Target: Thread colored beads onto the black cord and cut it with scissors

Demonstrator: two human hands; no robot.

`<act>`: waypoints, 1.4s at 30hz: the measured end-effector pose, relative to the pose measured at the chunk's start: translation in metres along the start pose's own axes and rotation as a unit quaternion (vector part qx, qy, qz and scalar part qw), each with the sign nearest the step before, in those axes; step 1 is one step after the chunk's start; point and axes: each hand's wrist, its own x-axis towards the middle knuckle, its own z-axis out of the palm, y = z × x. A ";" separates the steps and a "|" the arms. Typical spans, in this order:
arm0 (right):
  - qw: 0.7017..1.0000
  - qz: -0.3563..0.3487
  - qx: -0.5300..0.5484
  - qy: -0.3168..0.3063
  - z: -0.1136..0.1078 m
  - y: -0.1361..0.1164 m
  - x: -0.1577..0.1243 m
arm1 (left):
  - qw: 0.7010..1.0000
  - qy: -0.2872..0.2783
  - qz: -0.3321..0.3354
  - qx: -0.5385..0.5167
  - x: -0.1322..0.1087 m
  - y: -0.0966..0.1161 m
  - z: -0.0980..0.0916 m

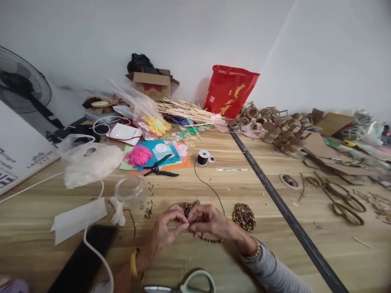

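My left hand (166, 228) and my right hand (210, 221) meet fingertip to fingertip, each in a pinch. What lies between the left fingertips is too small to make out. From under my right fingers comes a string of small multicoloured beads (214, 241). Behind the hands, partly covered, is a heap of similar beads (194, 203). A coiled bead strand (244, 217) lies to the right of my right wrist. Black cord (210, 186) runs from a spool (203, 157) down behind my right hand.
Scissors (197, 281) lie at the near edge, below my hands. Cutting pliers (159, 167) rest on coloured paper, near a clear round container (130, 189). A dark phone-like slab (84, 258) and a white cable are at left. A black strip (275, 195) crosses the table at right.
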 end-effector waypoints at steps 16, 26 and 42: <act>0.971 -0.059 -0.228 0.047 -0.007 0.013 -0.006 | 0.997 -0.037 -0.021 0.063 0.001 -0.012 0.002; 0.983 -0.018 0.009 -0.183 -0.043 0.005 -0.019 | 0.938 -0.127 0.080 0.313 -0.009 -0.005 0.012; 0.993 -0.031 0.100 -0.046 -0.033 0.041 0.004 | 0.883 -0.102 0.117 0.443 -0.006 -0.017 0.013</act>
